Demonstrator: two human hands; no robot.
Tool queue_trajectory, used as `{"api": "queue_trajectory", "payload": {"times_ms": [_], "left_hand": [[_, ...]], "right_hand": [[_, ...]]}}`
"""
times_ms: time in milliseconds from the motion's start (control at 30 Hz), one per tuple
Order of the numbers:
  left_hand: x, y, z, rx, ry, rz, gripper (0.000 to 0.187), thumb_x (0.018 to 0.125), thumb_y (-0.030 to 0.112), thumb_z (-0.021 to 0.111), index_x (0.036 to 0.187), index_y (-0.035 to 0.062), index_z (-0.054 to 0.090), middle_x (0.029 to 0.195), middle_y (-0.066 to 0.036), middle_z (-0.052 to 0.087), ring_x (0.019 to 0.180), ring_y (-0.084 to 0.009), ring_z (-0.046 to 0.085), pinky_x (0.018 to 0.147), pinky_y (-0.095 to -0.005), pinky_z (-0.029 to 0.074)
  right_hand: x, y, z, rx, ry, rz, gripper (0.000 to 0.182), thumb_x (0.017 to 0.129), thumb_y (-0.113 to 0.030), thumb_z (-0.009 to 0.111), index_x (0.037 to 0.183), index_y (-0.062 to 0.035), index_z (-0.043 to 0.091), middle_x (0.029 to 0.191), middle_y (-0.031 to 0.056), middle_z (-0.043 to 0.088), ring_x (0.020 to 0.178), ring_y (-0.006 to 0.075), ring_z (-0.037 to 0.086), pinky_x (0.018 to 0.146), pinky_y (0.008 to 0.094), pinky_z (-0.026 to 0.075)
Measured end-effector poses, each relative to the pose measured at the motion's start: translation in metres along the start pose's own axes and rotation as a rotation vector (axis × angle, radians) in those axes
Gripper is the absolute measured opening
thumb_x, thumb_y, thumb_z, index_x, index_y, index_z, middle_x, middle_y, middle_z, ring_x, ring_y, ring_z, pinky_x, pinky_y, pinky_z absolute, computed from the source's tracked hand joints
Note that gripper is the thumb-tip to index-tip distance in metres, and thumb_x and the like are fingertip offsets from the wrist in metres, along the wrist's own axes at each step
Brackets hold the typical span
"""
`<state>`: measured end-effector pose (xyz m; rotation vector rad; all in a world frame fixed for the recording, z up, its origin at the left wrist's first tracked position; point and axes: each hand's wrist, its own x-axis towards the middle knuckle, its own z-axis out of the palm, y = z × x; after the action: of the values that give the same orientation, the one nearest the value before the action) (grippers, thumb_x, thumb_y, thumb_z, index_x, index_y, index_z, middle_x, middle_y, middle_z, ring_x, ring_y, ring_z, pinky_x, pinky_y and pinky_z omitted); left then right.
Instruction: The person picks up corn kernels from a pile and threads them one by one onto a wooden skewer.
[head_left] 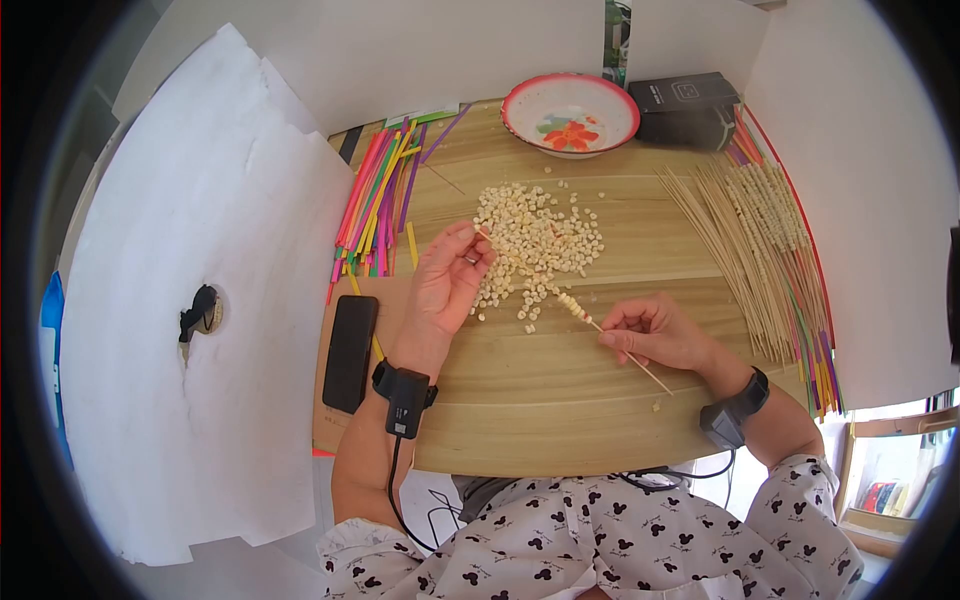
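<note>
My right hand (655, 335) pinches a thin bamboo skewer (648, 372), which slants down to the right. Several pale corn kernels (573, 307) are threaded on its upper end, with a small reddish spot among them. At the left edge of a loose heap of corn kernels (540, 235), my left hand (450, 275) is closed, palm turned up. Its thumb and fingertips pinch what looks like a single kernel, partly hidden by the fingers. The two hands are apart, with part of the heap between them.
A red-rimmed enamel basin (570, 115) stands at the back beside a black box (685, 110). Skewers (735, 265), many loaded with kernels, lie at the right. Coloured strips (375, 195) lie at the left, above a black phone (350, 353). White panels (215, 300) enclose the table.
</note>
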<state>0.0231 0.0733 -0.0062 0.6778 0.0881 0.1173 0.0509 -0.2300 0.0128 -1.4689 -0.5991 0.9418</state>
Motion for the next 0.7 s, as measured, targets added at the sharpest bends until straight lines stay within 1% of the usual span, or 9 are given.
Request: {"api": "queue_trajectory", "payload": {"times_ms": [33, 267, 333, 467, 533, 633, 700], "left_hand": [[0.000, 0.000, 0.000, 0.001, -0.001, -0.010, 0.012, 0.088, 0.006, 0.064, 0.099, 0.0020, 0.063, 0.092, -0.009, 0.065, 0.082, -0.0150, 0.059, 0.083, -0.0323, 0.049], [-0.002, -0.001, 0.004, -0.011, -0.009, -0.028, 0.010, 0.088, 0.007, 0.064, 0.097, 0.0028, 0.063, 0.092, -0.008, 0.065, 0.081, -0.0150, 0.058, 0.084, -0.0326, 0.049], [-0.002, -0.002, 0.004, -0.026, -0.021, -0.031, 0.011, 0.090, 0.006, 0.062, 0.099, 0.0003, 0.062, 0.093, -0.008, 0.064, 0.083, -0.0148, 0.058, 0.082, -0.0301, 0.051], [-0.003, -0.005, 0.004, -0.030, -0.029, -0.041, 0.010, 0.089, 0.005, 0.062, 0.098, 0.0007, 0.062, 0.094, -0.009, 0.063, 0.083, -0.0151, 0.058, 0.082, -0.0301, 0.051], [-0.004, -0.009, 0.006, -0.008, -0.066, -0.058, 0.008, 0.090, 0.005, 0.061, 0.097, 0.0012, 0.062, 0.096, -0.010, 0.063, 0.084, -0.0152, 0.059, 0.081, -0.0300, 0.051], [-0.007, -0.014, 0.009, 0.025, -0.063, -0.079, 0.007, 0.090, 0.004, 0.061, 0.095, 0.0014, 0.062, 0.097, -0.011, 0.063, 0.085, -0.0154, 0.059, 0.081, -0.0296, 0.051], [-0.008, -0.015, 0.012, 0.050, -0.070, -0.100, 0.006, 0.090, 0.005, 0.061, 0.095, 0.0026, 0.062, 0.097, -0.009, 0.063, 0.084, -0.0150, 0.059, 0.082, -0.0308, 0.050]], "right_hand": [[0.000, 0.000, 0.000, -0.002, -0.003, -0.002, 0.012, 0.093, -0.014, 0.063, 0.092, -0.0020, 0.064, 0.067, -0.0004, 0.060, 0.053, 0.0011, 0.047, 0.046, 0.0167, 0.035], [0.000, 0.000, -0.001, -0.005, -0.013, -0.008, 0.012, 0.093, -0.014, 0.063, 0.092, -0.0020, 0.064, 0.067, -0.0001, 0.060, 0.052, 0.0015, 0.047, 0.046, 0.0170, 0.035], [0.000, 0.001, -0.001, -0.007, -0.014, -0.013, 0.011, 0.093, -0.013, 0.063, 0.092, -0.0019, 0.064, 0.067, 0.0001, 0.061, 0.053, 0.0017, 0.047, 0.047, 0.0173, 0.035], [0.000, 0.002, -0.001, -0.006, -0.013, -0.017, 0.012, 0.093, -0.014, 0.063, 0.093, -0.0018, 0.064, 0.067, 0.0003, 0.061, 0.052, 0.0018, 0.047, 0.047, 0.0175, 0.035], [0.000, 0.001, -0.001, -0.004, -0.009, -0.010, 0.013, 0.093, -0.014, 0.063, 0.093, -0.0017, 0.064, 0.067, 0.0005, 0.061, 0.052, 0.0020, 0.047, 0.047, 0.0178, 0.036], [0.000, 0.001, -0.001, -0.013, -0.015, -0.031, 0.013, 0.093, -0.015, 0.063, 0.093, -0.0017, 0.064, 0.067, 0.0003, 0.061, 0.052, 0.0022, 0.047, 0.047, 0.0178, 0.036], [0.000, 0.001, -0.001, -0.008, -0.011, -0.031, 0.013, 0.093, -0.015, 0.062, 0.094, -0.0017, 0.064, 0.067, 0.0001, 0.061, 0.052, 0.0023, 0.046, 0.047, 0.0178, 0.036]]}}
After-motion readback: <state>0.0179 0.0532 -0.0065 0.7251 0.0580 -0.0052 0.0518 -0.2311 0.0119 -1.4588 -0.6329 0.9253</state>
